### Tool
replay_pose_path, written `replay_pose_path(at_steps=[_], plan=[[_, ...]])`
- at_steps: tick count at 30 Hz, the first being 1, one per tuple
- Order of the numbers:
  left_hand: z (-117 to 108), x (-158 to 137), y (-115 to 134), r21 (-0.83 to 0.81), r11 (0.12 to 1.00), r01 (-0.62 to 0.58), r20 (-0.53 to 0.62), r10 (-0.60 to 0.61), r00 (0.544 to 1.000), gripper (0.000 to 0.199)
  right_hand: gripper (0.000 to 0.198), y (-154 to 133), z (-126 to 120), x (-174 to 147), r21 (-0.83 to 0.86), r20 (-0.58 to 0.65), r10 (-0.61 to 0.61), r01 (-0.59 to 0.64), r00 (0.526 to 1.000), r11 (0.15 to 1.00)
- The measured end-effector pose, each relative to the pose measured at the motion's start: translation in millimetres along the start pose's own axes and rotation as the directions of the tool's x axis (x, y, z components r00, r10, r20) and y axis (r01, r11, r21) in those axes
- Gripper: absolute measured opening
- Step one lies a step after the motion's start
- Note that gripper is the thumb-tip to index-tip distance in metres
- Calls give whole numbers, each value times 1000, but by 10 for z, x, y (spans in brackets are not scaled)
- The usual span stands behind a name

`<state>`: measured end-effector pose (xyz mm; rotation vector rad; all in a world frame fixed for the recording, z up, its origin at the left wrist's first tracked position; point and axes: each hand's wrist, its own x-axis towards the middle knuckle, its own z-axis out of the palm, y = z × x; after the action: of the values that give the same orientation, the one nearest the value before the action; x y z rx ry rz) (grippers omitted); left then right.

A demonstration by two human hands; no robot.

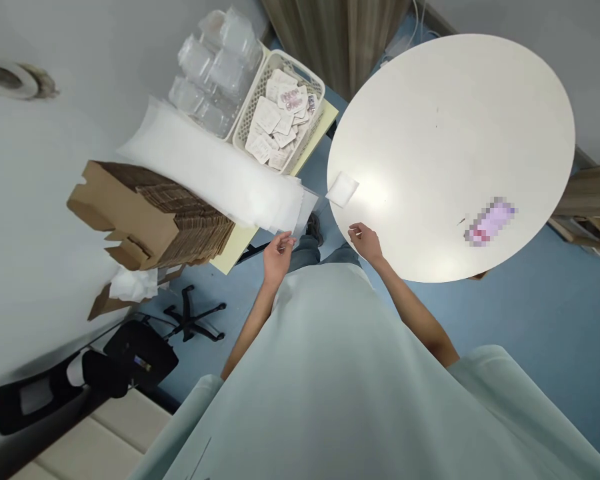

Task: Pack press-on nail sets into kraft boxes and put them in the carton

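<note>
Near the left edge of the round white table (445, 133) lies a small white packet (343, 189), its corner reaching the rim. Just below it, the right hand (366, 243) hangs over the table's near edge, fingers loosely curled, unclenched, apart from the packet, with no object visible in it. The left hand (279, 257) is half relaxed, fingers bent and parted, at the lower corner of a stack of white sheets (225, 170); whether its fingertips touch the stack is hard to tell, and nothing shows in its grasp.

The fingers partly hide both palms. The stack covers much of the yellow side table (229, 250), which also bears a basket (251, 109) of small packets (269, 115), clear plastic containers (225, 73) and a cardboard box (145, 227). A purple item (491, 222) across the round table is pixelated beyond recognition.

Between the two tables runs a narrow gap, with the wearer's legs and a shoe in it. Blue floor (540, 327) spreads wider beyond the right arm.
</note>
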<state>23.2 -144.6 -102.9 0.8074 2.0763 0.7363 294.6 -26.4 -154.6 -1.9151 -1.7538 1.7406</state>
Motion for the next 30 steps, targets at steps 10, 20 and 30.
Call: replay_pose_path(at_steps=[10, 20, 30], plan=[[-573, -8, -147, -193, 980, -44, -114, 22, 993, 44, 27, -748, 338, -189, 32, -42, -206, 207, 978, 978], [-1936, 304, -706, -81, 981, -179, -286, 149, 947, 38, 33, -1626, 1017, -686, -112, -92, -232, 222, 968, 969], [-2876, 951, -1429, 259, 957, -131, -211, 189, 959, 38, 36, -2486, 1960, -886, -286, 73, -367, 372, 927, 883]])
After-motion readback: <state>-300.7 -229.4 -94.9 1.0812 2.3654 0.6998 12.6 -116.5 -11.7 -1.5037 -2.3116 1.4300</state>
